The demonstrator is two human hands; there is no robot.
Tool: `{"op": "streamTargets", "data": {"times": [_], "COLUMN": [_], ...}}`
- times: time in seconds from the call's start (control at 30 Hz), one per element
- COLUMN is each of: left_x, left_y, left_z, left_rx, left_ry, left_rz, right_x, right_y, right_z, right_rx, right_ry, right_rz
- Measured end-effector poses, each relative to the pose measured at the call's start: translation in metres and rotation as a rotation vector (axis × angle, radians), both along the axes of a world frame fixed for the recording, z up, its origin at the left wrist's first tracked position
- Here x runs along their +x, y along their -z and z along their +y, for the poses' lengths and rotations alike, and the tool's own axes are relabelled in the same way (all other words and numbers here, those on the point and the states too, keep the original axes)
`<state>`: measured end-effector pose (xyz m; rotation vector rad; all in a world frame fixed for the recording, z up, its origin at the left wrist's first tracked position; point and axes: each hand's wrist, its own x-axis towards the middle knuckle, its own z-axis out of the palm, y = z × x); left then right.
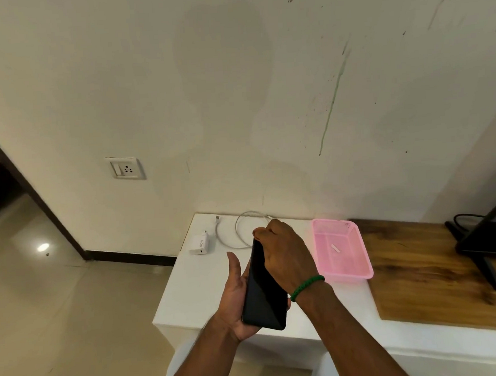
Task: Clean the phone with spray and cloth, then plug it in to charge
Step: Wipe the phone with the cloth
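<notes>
Left hand (235, 300) and right hand (285, 253) grasping phone (265, 288), charger (199, 244), cable (237, 225), pink basket (346, 277) on table (189, 293) behind

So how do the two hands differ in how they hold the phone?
The left hand cradles the phone from underneath at its near end, thumb straight; the right hand curls over its far end. The right wrist wears a green bracelet; the left is bare. Both hold the phone.

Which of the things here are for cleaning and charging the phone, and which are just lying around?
For the job: phone; white charger; white cable; wall socket. No spray or cloth in view.
Lying about: pink basket; black monitor; wooden board.
</notes>
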<state>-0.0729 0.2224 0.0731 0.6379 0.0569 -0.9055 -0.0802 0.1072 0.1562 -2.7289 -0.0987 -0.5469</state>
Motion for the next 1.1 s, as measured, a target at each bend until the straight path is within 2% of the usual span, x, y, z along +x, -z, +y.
{"op": "streamTargets", "data": {"times": [0.33, 1.1], "left_x": [-0.002, -0.003], "left_y": [-0.002, -0.001], "left_z": [-0.002, 0.000], "left_rx": [-0.032, -0.061], "left_ry": [-0.004, 0.036], "left_rz": [0.010, -0.056], "right_x": [-0.027, -0.003], "right_y": [0.010, 0.005], "right_z": [0.013, -0.023], "right_rx": [0.034, 0.036], "right_ry": [-0.090, 0.058], "right_rz": [0.002, -0.027]}}
